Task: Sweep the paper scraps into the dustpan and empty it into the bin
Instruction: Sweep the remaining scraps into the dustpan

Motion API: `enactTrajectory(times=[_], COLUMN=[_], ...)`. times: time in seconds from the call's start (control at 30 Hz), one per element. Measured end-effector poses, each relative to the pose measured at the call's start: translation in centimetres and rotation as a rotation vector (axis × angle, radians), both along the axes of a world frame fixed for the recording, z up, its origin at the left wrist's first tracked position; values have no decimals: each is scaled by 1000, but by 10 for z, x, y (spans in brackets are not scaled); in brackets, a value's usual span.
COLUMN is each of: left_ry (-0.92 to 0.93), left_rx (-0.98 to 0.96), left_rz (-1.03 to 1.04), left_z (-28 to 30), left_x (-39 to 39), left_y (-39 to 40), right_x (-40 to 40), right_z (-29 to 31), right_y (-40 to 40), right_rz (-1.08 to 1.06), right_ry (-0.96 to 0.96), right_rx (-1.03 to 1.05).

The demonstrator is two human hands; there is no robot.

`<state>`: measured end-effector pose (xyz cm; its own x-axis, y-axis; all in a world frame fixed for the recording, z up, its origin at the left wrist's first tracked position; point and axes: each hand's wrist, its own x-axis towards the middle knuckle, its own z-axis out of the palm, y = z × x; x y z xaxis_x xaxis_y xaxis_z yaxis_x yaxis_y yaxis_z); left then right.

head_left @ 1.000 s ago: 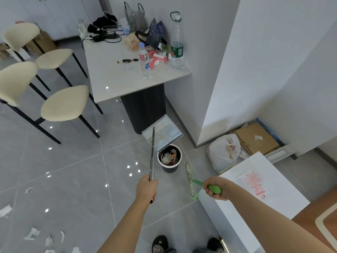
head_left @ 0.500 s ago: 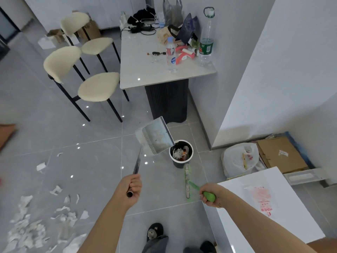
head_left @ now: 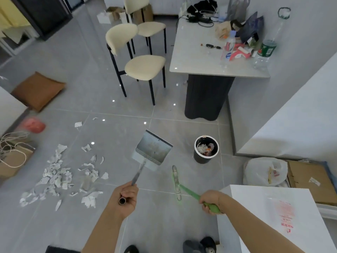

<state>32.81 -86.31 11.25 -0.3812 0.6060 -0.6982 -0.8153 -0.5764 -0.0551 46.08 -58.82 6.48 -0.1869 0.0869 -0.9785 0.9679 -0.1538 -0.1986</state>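
My left hand [head_left: 126, 197] grips the metal handle of a grey dustpan [head_left: 152, 149], which hangs tilted above the floor to the left of the bin. My right hand [head_left: 209, 201] holds the green handle of a small broom [head_left: 176, 181] whose head rests low near the tiles. A black bin [head_left: 206, 149] with a white rim stands on the floor to the right of the dustpan, with paper and rubbish inside. Several white paper scraps [head_left: 58, 177] lie scattered on the grey tiles at the left.
A table [head_left: 200, 59] with bottles and clutter stands behind the bin, two cream chairs [head_left: 144, 67] to its left. A white plastic bag [head_left: 264, 171] and cardboard [head_left: 310, 181] lie at the right, a white box [head_left: 269, 220] under my right arm, a brown cushion [head_left: 37, 91] far left.
The view has swung left, bringing the scrap pile into sight. The dustpan has moved away from over the bin to the left and lower. The broom stays in my right hand.
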Motion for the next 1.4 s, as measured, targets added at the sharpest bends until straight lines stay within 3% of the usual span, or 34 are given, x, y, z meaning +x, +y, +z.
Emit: enactTrajectory(times=[0.27, 0.6, 1.17, 1.4], left_ry=[-20, -13, -26, -36], left_rx=[59, 72, -129, -67], left_rz=[80, 156, 295, 374], left_z=[-3, 10, -3, -12], left_x=[-45, -97, -268, -327], left_y=[-150, -328, -492, -570], right_x=[-53, -133, -366, -429], right_z=[6, 10, -21, -41], right_y=[-157, -317, -493, -573], right_rz=[-1, 268, 682, 869], right_ry=[51, 94, 55, -47], right_rx=[57, 174, 53, 175])
